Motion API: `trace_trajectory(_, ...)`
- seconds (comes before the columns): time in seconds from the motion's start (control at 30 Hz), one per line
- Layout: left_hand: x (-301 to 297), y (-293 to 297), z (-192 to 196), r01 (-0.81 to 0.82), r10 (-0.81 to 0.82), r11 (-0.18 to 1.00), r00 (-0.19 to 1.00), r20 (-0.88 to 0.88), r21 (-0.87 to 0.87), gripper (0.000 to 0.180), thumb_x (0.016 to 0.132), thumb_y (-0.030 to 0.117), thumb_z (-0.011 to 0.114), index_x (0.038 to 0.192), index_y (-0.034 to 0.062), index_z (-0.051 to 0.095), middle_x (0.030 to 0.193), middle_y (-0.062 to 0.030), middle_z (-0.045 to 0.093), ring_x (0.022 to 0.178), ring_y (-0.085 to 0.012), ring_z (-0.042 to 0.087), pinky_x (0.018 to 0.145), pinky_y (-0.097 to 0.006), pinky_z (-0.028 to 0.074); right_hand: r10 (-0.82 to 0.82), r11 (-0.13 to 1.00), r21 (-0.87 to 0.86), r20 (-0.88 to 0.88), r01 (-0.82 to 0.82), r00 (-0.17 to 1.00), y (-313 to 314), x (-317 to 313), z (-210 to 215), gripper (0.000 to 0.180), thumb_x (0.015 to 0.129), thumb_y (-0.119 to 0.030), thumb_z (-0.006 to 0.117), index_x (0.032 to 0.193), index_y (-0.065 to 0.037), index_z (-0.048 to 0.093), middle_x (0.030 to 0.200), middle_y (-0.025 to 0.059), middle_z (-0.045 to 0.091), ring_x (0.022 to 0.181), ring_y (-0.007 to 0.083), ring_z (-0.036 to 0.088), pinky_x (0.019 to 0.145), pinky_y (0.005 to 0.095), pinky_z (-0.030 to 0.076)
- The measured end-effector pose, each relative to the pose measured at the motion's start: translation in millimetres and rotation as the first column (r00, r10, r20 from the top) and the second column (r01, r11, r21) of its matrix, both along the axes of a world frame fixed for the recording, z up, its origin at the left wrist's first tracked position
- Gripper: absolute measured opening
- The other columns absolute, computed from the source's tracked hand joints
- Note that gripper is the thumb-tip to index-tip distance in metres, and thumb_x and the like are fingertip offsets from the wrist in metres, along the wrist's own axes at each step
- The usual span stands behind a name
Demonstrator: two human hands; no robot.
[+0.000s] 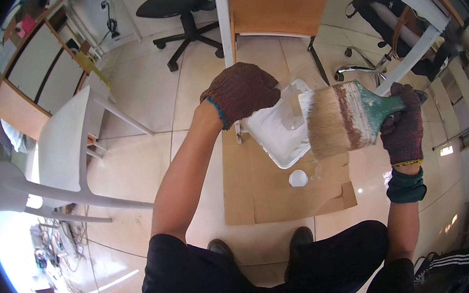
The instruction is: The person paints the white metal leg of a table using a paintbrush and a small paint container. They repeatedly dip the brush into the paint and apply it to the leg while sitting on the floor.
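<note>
My left hand (243, 93), in a dark brown knitted glove, is closed at the rim of a clear plastic container (269, 150). White paint coats the container's inside, and my fingertips are partly hidden there. My right hand (404, 124), gloved in dark maroon, grips the green handle of a wide paintbrush (331, 120). The brush lies nearly level, its tan bristles pointing left beside the container and covering part of its right side. Dried reddish-brown and whitish paint marks the brush's metal band. Below the container, a small white round disc (298, 178) rests on a flat cardboard sheet (273, 199).
A white table leg (225, 23) stands beyond my left hand, with a wooden panel (277, 1) to its right. A white chair (64, 140) is at the left. Black wheeled chairs (182, 16) stand farther back. Cables (71, 241) lie on the tiled floor at the lower left.
</note>
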State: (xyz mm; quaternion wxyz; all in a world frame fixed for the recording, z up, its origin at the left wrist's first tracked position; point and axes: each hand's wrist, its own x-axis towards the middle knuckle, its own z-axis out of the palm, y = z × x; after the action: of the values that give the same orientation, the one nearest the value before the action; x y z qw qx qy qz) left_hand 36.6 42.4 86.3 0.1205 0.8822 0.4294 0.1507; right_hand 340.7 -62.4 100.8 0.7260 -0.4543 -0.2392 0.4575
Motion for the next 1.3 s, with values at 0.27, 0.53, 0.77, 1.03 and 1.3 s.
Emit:
trace_trajectory(0.27,1.8,7.4,-6.1,0.103,-0.1,0.99,0.994,-0.036,0.095,0.032,0.079,0.032,0.054,0.076,0.0033,0.067,0.075,-0.0188,0.063,0.072,-0.0356,0.063,0.072,-0.044,0.052,0.04,0.999,-0.002,0.156,-0.04,0.987,14.3,12.6,4.7,0.025,0.088,-0.029,0.064,0.102,-0.008,0.062,0.094,0.0059,0.065,0.079,0.012,0.06,0.069,0.0238,0.052)
trace_trajectory(0.53,-0.9,-2.1,3.5,0.084,-0.083,0.996,0.995,-0.048,0.007,0.027,0.074,0.027,0.054,0.067,0.0031,0.064,0.067,-0.0162,0.061,0.066,-0.0344,0.061,0.067,-0.044,0.051,0.054,0.997,-0.064,0.264,-0.039,0.963,22.2,9.7,-1.3,0.035,0.089,-0.032,0.063,0.112,-0.006,0.058,0.099,0.0092,0.064,0.091,0.0177,0.059,0.081,0.0311,0.049)
trace_trajectory(0.77,-0.2,-0.7,-3.0,0.082,-0.082,0.996,0.997,0.001,0.046,0.025,0.075,0.025,0.055,0.069,0.0044,0.067,0.07,-0.0158,0.063,0.071,-0.0321,0.063,0.069,-0.044,0.052,0.167,0.985,-0.067,0.574,-0.158,0.802,29.7,-12.8,30.0,0.038,0.089,-0.039,0.06,0.111,-0.008,0.06,0.097,0.0042,0.064,0.08,0.0121,0.057,0.063,0.0225,0.046)
trace_trajectory(1.03,-5.6,1.9,-7.5,0.099,-0.099,0.994,0.995,0.002,0.034,0.023,0.075,0.025,0.057,0.071,0.0046,0.067,0.07,-0.0156,0.063,0.069,-0.0319,0.063,0.068,-0.043,0.052,0.405,0.909,-0.334,0.57,-0.249,0.714,44.1,-64.4,55.1,0.031,0.085,-0.038,0.06,0.096,-0.009,0.065,0.052,-0.0042,0.041,0.043,0.0087,0.041,0.041,0.0218,0.033)
trace_trajectory(1.3,-0.8,4.7,-12.6,0.084,-0.083,0.996,0.996,-0.029,0.039,0.023,0.076,0.025,0.058,0.072,0.005,0.067,0.073,-0.0177,0.064,0.072,-0.0341,0.063,0.071,-0.045,0.051,0.38,0.915,-0.366,0.64,-0.17,0.667,42.8,-85.1,48.2,0.035,0.088,-0.041,0.06,0.096,-0.007,0.065,0.055,-0.0037,0.043,0.044,0.0083,0.042,0.042,0.0229,0.033)
